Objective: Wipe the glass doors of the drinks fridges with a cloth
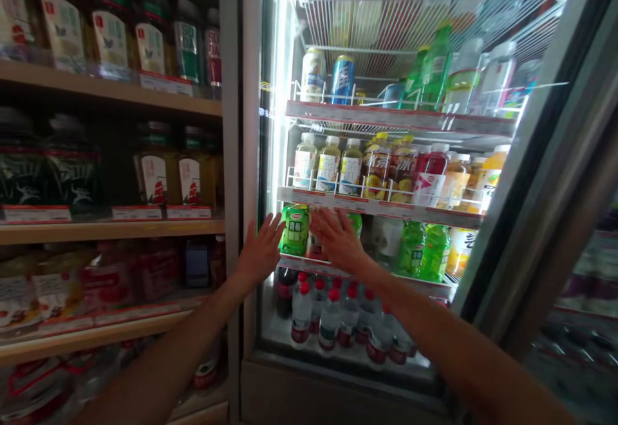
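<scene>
Both my arms reach into an open drinks fridge. My left hand (261, 249) is open with fingers spread, beside a green bottle (295, 228) on the third wire shelf (367, 272). My right hand (337, 237) is also open, palm down, fingers stretched over bottles on that same shelf, partly hiding a red-labelled one. Neither hand holds anything. More green bottles (425, 251) stand further right on the shelf.
The fridge door (545, 174) is swung open at right. Shelves above hold cans (342, 78) and juice bottles (376, 167); red-capped water bottles (333, 315) fill the bottom. Wooden shelves (111, 228) with jars and packets stand at left.
</scene>
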A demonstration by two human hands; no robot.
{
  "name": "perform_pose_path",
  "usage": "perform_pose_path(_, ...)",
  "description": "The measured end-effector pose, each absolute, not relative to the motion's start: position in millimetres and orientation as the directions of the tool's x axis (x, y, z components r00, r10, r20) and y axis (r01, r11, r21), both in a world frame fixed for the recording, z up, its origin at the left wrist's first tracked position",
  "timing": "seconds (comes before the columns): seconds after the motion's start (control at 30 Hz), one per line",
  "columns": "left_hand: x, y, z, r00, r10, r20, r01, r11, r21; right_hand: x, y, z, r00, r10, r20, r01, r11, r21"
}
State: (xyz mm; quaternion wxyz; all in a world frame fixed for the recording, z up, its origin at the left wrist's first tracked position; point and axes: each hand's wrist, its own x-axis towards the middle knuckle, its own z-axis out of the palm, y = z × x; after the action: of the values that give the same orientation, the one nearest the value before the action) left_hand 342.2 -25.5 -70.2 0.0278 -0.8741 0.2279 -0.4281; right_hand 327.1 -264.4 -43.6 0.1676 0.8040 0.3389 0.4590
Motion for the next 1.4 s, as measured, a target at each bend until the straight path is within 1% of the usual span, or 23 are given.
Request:
perform_pose_path(0.07, 343, -24, -70, 0.542, -0.419, 0.728, -0.363, -0.899, -0.247, 324, -262, -63, 0.287, 0.823, 0.490, 0.479, -0.566, 0.671)
perform_pose_path(0.13, 344, -21, -70, 0.543, -0.422, 0.726, -0.360, -0.898, -0.252, 322, -262, -68, 0.236, 0.874, 0.425, 0.514, -0.484, 0.708)
perform_pose_path(0.2, 344, -19, -67, 0.535, -0.425, 0.730, -0.366, -0.896, -0.254, 325, -263, -52, 0.247, 0.834, 0.494, 0.482, -0.548, 0.684)
perform_pose_path(0.3, 345, -21, -62, 0.513, -0.421, 0.748, -0.371, -0.895, -0.248, 330, -265, -12, 0.318, 0.650, 0.690, 0.366, -0.756, 0.543)
perform_pose_path(0.37, 343, -26, -59, 0.491, -0.427, 0.760, -0.379, -0.889, -0.255, 329, -268, -7, 0.346, 0.588, 0.731, 0.324, -0.806, 0.495)
perform_pose_path(0.4, 343, -29, -58, 0.478, -0.436, 0.763, -0.385, -0.884, -0.264, 326, -271, -14, 0.350, 0.610, 0.711, 0.330, -0.790, 0.516)
perform_pose_path(0.5, 340, -37, -54, 0.443, -0.474, 0.761, -0.406, -0.863, -0.301, 314, -284, -51, 0.279, 0.807, 0.521, 0.429, -0.590, 0.684)
perform_pose_path(0.57, 338, -43, -51, 0.428, -0.492, 0.758, -0.417, -0.852, -0.318, 309, -297, -59, 0.249, 0.851, 0.463, 0.450, -0.525, 0.723)
perform_pose_path(0.63, 337, -50, -46, 0.416, -0.501, 0.759, -0.424, -0.845, -0.325, 308, -312, -43, 0.279, 0.790, 0.546, 0.405, -0.613, 0.679)
perform_pose_path(0.73, 337, -66, -39, 0.385, -0.517, 0.765, -0.438, -0.832, -0.341, 308, -335, -9, 0.336, 0.552, 0.763, 0.244, -0.834, 0.496)
perform_pose_path(0.77, 336, -73, -37, 0.371, -0.526, 0.765, -0.445, -0.824, -0.351, 305, -343, -6, 0.339, 0.490, 0.803, 0.200, -0.872, 0.447)
perform_pose_path(0.8, 335, -80, -36, 0.355, -0.537, 0.765, -0.453, -0.815, -0.362, 302, -350, -10, 0.341, 0.465, 0.817, 0.177, -0.885, 0.430)
perform_pose_path(0.83, 334, -88, -35, 0.339, -0.550, 0.763, -0.462, -0.804, -0.374, 296, -357, -19, 0.344, 0.491, 0.800, 0.183, -0.871, 0.456)
perform_pose_path(0.93, 331, -110, -33, 0.298, -0.595, 0.746, -0.493, -0.766, -0.413, 280, -376, -56, 0.351, 0.682, 0.642, 0.277, -0.730, 0.624)
perform_pose_path(1.0, 329, -124, -32, 0.273, -0.617, 0.738, -0.511, -0.743, -0.432, 274, -389, -60, 0.360, 0.711, 0.604, 0.282, -0.700, 0.656)
perform_pose_path(1.03, 328, -131, -30, 0.261, -0.624, 0.736, -0.518, -0.734, -0.439, 274, -396, -52, 0.367, 0.676, 0.639, 0.249, -0.733, 0.633)
perform_pose_path(1.07, 328, -137, -29, 0.247, -0.630, 0.737, -0.523, -0.727, -0.446, 275, -403, -41, 0.366, 0.607, 0.706, 0.195, -0.791, 0.579)
perform_pose_path(1.17, 326, -158, -25, 0.200, -0.643, 0.739, -0.536, -0.703, -0.467, 278, -420, -10, 0.284, 0.329, 0.901, 0.014, -0.941, 0.339)
perform_pose_path(1.2, 325, -165, -25, 0.188, -0.649, 0.737, -0.539, -0.696, -0.475, 277, -424, -10, 0.260, 0.276, 0.925, -0.020, -0.956, 0.291)
perform_pose_path(1.23, 324, -171, -25, 0.173, -0.655, 0.736, -0.542, -0.687, -0.484, 274, -427, -16, 0.255, 0.276, 0.927, -0.031, -0.955, 0.293)
perform_pose_path(1.33, 320, -187, -27, 0.128, -0.679, 0.723, -0.550, -0.655, -0.517, 260, -435, -51, 0.331, 0.487, 0.808, 0.047, -0.864, 0.501)
perform_pose_path(1.37, 319, -191, -28, 0.113, -0.685, 0.720, -0.553, -0.645, -0.527, 256, -439, -58, 0.345, 0.536, 0.770, 0.069, -0.833, 0.549)
perform_pose_path(1.4, 318, -196, -28, 0.104, -0.690, 0.717, -0.558, -0.637, -0.532, 254, -445, -60, 0.345, 0.553, 0.758, 0.072, -0.821, 0.566)
